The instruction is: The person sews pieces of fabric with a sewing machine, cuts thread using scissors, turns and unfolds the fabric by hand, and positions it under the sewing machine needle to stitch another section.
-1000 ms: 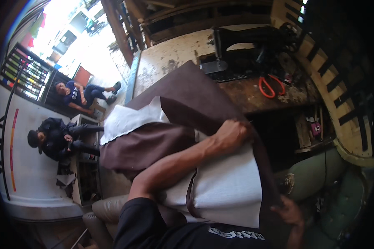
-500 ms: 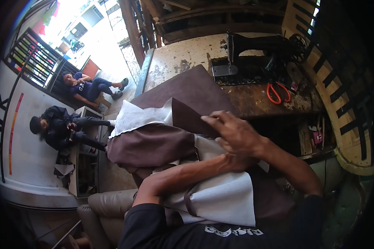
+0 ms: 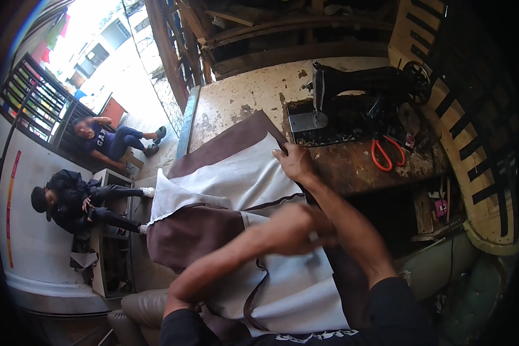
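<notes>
A large brown sheet of upholstery material (image 3: 193,230) with a whitish underside (image 3: 225,179) lies folded over the table edge and my lap. My right hand (image 3: 297,164) pinches the far right edge of the sheet, near the sewing machine. My left hand (image 3: 297,228) is smeared by motion beside my right forearm, over the sheet; its fingers cannot be made out. A narrow dark strip (image 3: 254,294) hangs across the pale part nearest me.
A black sewing machine (image 3: 352,81) stands on the worn wooden table (image 3: 230,95). Red-handled scissors (image 3: 380,158) lie in front of it. Two people sit at the left, one in dark clothing (image 3: 69,199), one in a blue shirt (image 3: 101,138). A slatted wooden panel (image 3: 467,132) rises at the right.
My right hand has moved away from me and now holds the sheet's edge. The brown flap has turned over, showing more pale underside. My left hand has shifted slightly left.
</notes>
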`<state>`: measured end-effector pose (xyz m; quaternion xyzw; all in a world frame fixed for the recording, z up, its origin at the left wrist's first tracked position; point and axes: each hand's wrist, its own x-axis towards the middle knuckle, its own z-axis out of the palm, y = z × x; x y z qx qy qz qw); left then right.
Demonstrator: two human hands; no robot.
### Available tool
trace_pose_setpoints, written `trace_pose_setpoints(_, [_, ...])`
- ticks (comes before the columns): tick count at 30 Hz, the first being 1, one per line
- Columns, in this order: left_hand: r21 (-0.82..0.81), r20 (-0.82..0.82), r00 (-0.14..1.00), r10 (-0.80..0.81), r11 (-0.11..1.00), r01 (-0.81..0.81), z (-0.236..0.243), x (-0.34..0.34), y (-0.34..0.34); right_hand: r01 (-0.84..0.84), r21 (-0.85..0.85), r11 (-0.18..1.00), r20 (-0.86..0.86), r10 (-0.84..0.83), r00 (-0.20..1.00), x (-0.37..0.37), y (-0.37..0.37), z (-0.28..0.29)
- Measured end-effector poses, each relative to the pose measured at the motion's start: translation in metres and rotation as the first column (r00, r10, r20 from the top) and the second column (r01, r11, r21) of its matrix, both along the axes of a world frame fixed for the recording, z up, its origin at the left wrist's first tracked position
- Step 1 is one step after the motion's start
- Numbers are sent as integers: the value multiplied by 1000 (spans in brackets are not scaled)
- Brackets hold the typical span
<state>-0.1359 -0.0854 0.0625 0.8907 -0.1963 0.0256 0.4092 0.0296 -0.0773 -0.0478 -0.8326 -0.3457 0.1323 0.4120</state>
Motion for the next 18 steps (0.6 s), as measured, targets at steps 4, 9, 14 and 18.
trace_pose_setpoints(4, [152, 222, 729, 648, 715, -682, -13, 50, 148, -16, 60, 998, -113, 23, 993, -9, 5, 22])
trace_pose_setpoints(9, [124, -199, 894, 400, 916, -382, -35, 84, 172, 21, 261, 965, -206, 35, 978, 13, -8, -6])
trace_pose_setpoints(14, [52, 43, 692, 720, 691, -721, 37, 97, 167, -232, 307, 923, -264, 317, 911, 0, -23, 13])
trace_pose_setpoints(18, [2, 187, 562, 806, 572, -821, 71, 125, 225, -378, 285, 881, -376, 466, 801, -8, -41, 49])
